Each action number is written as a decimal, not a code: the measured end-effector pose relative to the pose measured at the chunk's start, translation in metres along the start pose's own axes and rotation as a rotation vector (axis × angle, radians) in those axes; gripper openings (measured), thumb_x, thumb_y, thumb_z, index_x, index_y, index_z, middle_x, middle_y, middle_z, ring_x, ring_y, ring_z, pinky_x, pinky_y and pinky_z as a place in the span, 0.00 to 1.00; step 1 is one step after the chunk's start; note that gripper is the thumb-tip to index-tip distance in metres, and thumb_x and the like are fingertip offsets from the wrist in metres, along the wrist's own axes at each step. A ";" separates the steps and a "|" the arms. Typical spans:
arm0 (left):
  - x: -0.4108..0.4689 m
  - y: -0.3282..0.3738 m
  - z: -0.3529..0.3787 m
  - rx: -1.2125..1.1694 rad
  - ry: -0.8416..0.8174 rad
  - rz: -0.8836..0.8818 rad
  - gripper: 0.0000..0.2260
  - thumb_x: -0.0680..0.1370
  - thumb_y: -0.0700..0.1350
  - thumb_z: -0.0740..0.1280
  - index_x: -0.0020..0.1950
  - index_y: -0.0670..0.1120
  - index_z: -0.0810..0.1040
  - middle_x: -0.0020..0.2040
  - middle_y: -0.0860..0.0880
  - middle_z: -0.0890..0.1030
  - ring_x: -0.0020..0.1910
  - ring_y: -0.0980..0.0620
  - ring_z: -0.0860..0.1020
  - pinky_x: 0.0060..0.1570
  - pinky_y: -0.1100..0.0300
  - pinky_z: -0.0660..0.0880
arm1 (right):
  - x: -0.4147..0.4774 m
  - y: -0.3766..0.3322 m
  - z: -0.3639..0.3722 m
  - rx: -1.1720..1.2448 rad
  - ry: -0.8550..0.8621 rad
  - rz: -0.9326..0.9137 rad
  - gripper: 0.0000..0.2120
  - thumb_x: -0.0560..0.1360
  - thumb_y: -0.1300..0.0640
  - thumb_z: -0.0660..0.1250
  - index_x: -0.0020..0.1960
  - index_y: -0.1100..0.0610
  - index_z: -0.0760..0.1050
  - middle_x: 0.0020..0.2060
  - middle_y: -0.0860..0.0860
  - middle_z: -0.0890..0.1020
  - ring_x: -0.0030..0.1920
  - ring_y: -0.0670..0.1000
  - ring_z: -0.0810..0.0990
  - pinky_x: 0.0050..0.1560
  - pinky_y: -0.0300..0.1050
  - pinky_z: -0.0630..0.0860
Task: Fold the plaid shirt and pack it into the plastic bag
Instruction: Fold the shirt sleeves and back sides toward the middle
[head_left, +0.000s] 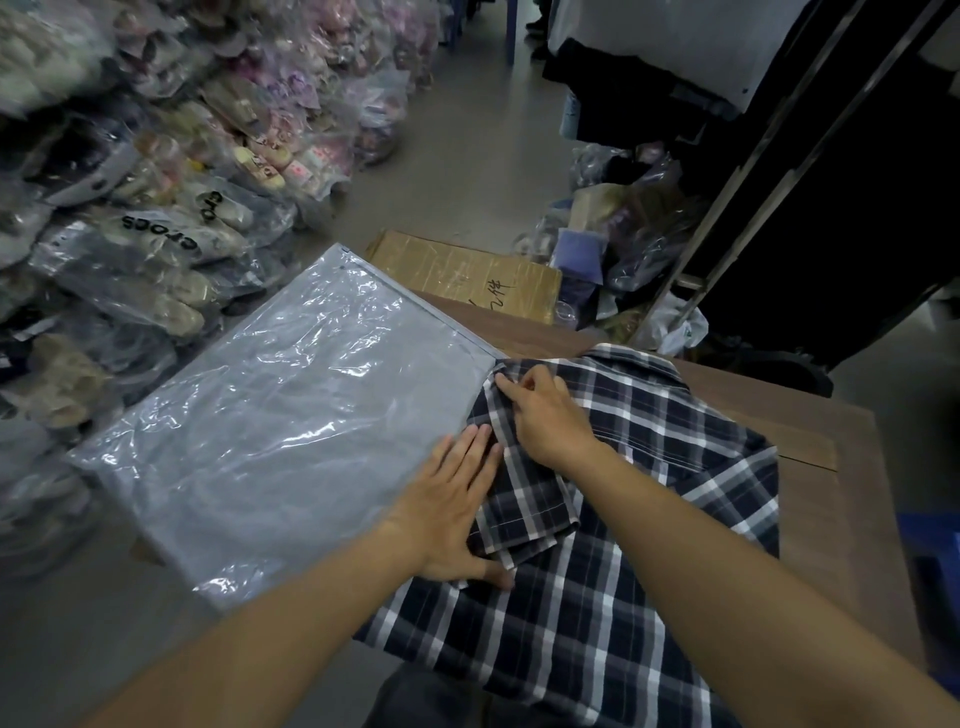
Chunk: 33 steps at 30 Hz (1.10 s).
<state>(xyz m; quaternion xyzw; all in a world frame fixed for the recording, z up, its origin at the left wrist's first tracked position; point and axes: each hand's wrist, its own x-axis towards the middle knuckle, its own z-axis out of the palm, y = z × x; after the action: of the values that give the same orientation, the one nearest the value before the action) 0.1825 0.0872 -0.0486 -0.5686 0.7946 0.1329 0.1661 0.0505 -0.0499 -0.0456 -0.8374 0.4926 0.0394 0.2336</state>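
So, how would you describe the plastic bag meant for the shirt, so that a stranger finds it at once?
Start at the brown wooden table where the plaid shirt lies. Directly left of the shirt, the plastic bag lies flat and empty, jutting past the table's edge, with the left hand at its border. Unlike the stuffed bags of shoes heaped behind, it is one large clear sheet holding nothing.

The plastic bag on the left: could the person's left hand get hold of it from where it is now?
Probably yes. The left hand lies flat on the folded sleeve of the plaid shirt, right at the edge of the plastic bag. Nothing lies between them, and the bag's top is bare.
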 end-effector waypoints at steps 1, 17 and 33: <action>0.002 0.003 0.000 0.014 -0.023 -0.009 0.61 0.61 0.84 0.44 0.77 0.42 0.30 0.75 0.36 0.27 0.75 0.39 0.26 0.74 0.38 0.35 | 0.001 -0.002 0.000 -0.042 -0.019 0.000 0.26 0.82 0.57 0.55 0.79 0.47 0.57 0.65 0.53 0.65 0.62 0.58 0.65 0.59 0.54 0.72; 0.042 -0.002 -0.048 -0.624 0.304 -0.331 0.18 0.82 0.55 0.57 0.66 0.47 0.71 0.65 0.46 0.69 0.68 0.45 0.65 0.68 0.49 0.63 | -0.070 0.103 -0.058 0.340 0.359 0.313 0.09 0.80 0.57 0.63 0.58 0.55 0.79 0.51 0.50 0.75 0.52 0.54 0.78 0.52 0.48 0.75; 0.096 -0.035 -0.085 -1.144 0.160 -0.751 0.04 0.75 0.38 0.71 0.44 0.37 0.81 0.41 0.42 0.81 0.40 0.46 0.78 0.44 0.55 0.73 | -0.142 0.207 -0.065 0.818 0.179 0.966 0.09 0.73 0.60 0.72 0.38 0.58 0.74 0.29 0.53 0.75 0.27 0.50 0.70 0.26 0.42 0.65</action>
<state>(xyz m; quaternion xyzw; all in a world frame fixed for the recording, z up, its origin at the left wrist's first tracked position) 0.1771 -0.0407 -0.0121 -0.8118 0.3586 0.4225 -0.1842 -0.2071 -0.0467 -0.0186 -0.3641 0.8075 -0.1209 0.4481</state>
